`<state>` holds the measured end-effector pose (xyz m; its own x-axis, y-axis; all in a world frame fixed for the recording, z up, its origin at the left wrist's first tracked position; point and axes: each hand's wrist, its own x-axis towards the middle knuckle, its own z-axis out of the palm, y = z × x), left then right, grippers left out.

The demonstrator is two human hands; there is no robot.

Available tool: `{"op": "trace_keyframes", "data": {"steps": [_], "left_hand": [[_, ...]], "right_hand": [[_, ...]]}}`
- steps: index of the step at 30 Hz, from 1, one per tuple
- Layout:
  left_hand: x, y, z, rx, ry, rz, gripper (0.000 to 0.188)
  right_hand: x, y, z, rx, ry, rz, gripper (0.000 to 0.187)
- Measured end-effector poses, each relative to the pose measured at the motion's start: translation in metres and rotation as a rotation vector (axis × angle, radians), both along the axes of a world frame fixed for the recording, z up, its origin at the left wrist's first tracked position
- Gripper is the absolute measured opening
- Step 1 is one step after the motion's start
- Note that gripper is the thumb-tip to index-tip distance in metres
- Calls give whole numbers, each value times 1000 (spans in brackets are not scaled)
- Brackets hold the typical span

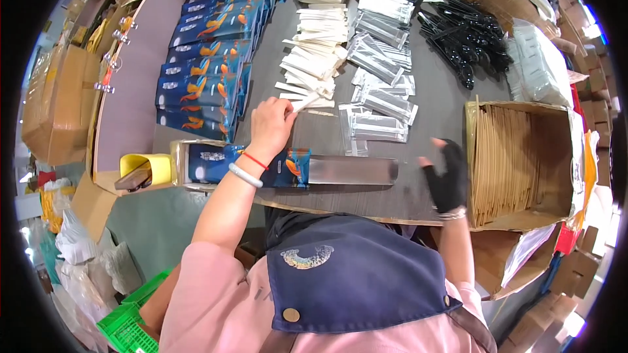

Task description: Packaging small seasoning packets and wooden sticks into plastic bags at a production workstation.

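Your left hand (271,121) pinches a slim white paper-like packet (305,102), apparently picking; lifting calls for steady fingertips (your black-gloved right hand (448,178) has fingers apart).

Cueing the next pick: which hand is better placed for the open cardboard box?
Probably the right hand: it's open, seemingly empty, beside the cardboard box. The left hand is farther away, apparently pinching a white packet.
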<state>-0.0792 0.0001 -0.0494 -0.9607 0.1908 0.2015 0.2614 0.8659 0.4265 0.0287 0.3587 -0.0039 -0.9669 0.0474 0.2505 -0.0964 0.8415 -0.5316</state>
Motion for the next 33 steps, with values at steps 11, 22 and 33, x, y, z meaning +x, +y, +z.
{"op": "trace_keyframes", "data": {"steps": [11,22,33], "left_hand": [[-2,-1,2,159,21,-53,13],[-7,33,45,319,40,-104,12],[1,120,6,-49,-72,-369,33]], "right_hand": [[93,191,-41,90,-291,-728,42],[71,183,-20,272,-267,-679,34],[79,165,-39,415,-157,-809,15]]}}
